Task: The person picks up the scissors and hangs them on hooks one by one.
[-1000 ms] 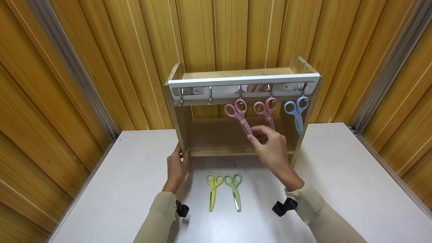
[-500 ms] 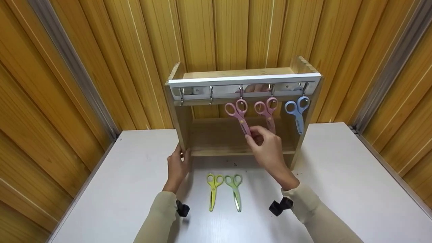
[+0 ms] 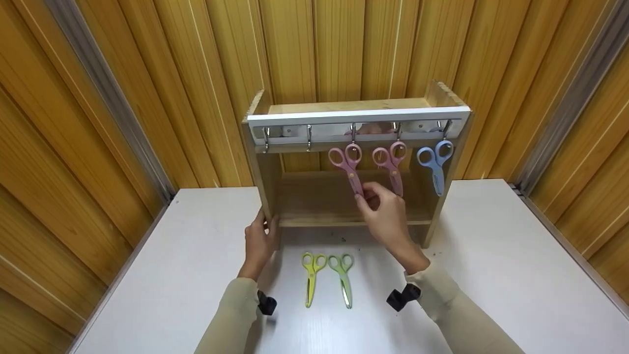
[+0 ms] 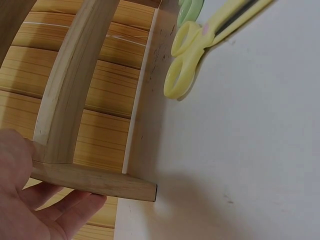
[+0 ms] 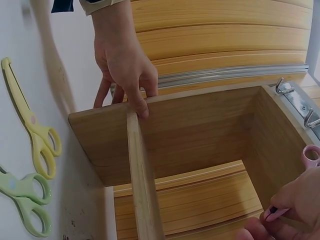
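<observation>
Free on the left, crowded on the right
The two left silver metal hooks [image 3: 309,137] on the white rail [image 3: 357,117] can be reached from the front. Pink plastic scissors [image 3: 353,177], a second pink plastic pair [image 3: 393,169] and blue plastic scissors [image 3: 436,169] obstruct the other three hooks, and the right hand [image 3: 387,216] bars the space below. The left hand [image 3: 258,242] blocks the lower left edge of the pale wooden shelf unit [image 3: 314,196]. Bare white worktop [image 3: 491,246] flanks it; in front lie yellow plastic scissors [image 3: 310,276] and pale green plastic scissors [image 3: 344,279], handles close together.
</observation>
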`<state>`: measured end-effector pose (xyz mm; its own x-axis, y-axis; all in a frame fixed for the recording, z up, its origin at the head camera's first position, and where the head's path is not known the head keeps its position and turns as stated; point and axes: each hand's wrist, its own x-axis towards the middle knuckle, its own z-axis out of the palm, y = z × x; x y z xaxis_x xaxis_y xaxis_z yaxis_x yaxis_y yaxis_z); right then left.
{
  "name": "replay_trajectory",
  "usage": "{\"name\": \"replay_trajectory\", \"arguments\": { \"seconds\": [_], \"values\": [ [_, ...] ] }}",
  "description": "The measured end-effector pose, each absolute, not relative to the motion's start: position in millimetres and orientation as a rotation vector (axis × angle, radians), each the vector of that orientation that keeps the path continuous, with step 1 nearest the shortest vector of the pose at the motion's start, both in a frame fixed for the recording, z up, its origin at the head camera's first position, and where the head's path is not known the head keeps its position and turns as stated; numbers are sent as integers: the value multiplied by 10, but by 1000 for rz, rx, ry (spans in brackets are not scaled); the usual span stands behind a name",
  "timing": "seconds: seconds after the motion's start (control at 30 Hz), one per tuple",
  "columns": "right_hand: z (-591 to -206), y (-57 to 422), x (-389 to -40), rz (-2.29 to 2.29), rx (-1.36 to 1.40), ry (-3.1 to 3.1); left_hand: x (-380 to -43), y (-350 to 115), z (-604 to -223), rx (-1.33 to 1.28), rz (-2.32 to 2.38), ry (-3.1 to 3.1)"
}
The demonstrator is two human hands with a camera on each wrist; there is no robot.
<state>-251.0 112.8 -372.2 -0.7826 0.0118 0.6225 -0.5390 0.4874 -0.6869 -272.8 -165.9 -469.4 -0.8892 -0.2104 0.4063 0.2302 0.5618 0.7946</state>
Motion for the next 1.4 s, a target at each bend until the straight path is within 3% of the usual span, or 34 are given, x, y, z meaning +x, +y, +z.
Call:
{"name": "replay_trajectory", "arguments": {
  "seconds": [0.8, 1.4],
  "values": [
    [-3789, 1162, -2522, 1239, 455, -2250, -2730, -1673, -4703, -58, -1279, -2304],
    [-4494, 1139, -2168, 974, 399, -2752, -2723, -1675, -4690, -52, -1305, -2321]
  ]
}}
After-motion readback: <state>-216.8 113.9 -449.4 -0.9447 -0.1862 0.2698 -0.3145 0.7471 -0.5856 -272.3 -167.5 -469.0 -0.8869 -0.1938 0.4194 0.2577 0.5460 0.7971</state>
